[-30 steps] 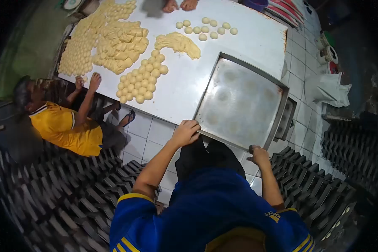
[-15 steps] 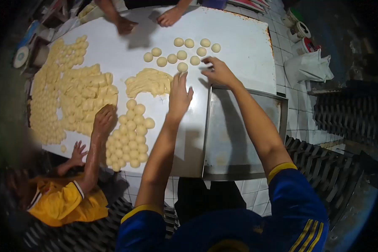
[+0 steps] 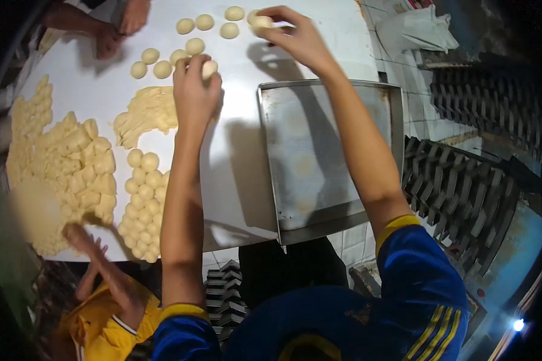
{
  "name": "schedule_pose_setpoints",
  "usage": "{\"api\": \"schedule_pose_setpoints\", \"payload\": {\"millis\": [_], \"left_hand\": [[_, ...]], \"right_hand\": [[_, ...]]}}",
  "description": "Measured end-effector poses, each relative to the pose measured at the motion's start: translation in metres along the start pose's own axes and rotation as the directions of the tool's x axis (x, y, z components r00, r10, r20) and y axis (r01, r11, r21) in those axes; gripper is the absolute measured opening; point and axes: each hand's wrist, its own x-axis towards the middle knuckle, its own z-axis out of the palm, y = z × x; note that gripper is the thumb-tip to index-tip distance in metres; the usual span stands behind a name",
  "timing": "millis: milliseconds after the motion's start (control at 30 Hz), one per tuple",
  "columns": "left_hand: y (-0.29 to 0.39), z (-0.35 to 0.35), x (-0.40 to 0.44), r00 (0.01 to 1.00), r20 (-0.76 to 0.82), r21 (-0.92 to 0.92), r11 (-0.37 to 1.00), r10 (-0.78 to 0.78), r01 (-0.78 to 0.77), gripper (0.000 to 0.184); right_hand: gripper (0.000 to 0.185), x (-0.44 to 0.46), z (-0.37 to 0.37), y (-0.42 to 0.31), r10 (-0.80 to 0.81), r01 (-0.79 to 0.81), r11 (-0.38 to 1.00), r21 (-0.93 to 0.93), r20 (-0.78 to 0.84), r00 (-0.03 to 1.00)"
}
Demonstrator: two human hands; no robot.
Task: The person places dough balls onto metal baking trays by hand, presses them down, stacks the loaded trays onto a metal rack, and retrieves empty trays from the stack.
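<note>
My left hand [image 3: 197,90] is closed round a dough ball [image 3: 209,69], over the white table [image 3: 235,114]. Farther right and up, my right hand [image 3: 298,41] pinches another dough ball [image 3: 261,24] between thumb and fingers. Several loose dough balls [image 3: 205,22] lie around both hands. Beside my left hand is a flat piece of dough [image 3: 147,114]. The square metal tray [image 3: 301,156] rests at the table's near right edge, beneath my right forearm, with no dough in it.
Packed dough balls [image 3: 144,204] and a heap of cut dough [image 3: 78,162] lie at left. A co-worker in yellow [image 3: 111,313] sits at the near left; another person's hands [image 3: 120,30] are across the table. Dark stacked racks [image 3: 457,186] and a white sack [image 3: 415,30] stand at right.
Both my hands have left the tray and reached over the table, and each has taken a dough ball. The view has shifted, and the people's hands across the table and at left have moved.
</note>
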Motion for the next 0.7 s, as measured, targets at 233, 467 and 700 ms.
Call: {"api": "schedule_pose_setpoints", "payload": {"millis": [233,467,700], "left_hand": [[0.122,0.029,-0.106,0.949,0.313,-0.402,0.899,-0.045,0.175,0.046],[0.142,0.099,-0.132,0.953,0.290,-0.205,0.968,-0.085,0.148,0.041],[0.141,0.132,-0.147,0.940,0.331,-0.015,0.996,-0.081,0.091,0.049]], "right_hand": [[0.042,-0.222,-0.100,0.040,0.301,-0.304,0.953,-0.006,-0.119,0.946],[0.035,-0.240,-0.105,0.069,0.122,-0.175,0.932,-0.316,-0.182,0.976],[0.064,-0.249,-0.104,0.111,0.093,-0.073,0.725,-0.684,-0.007,0.996]]}}
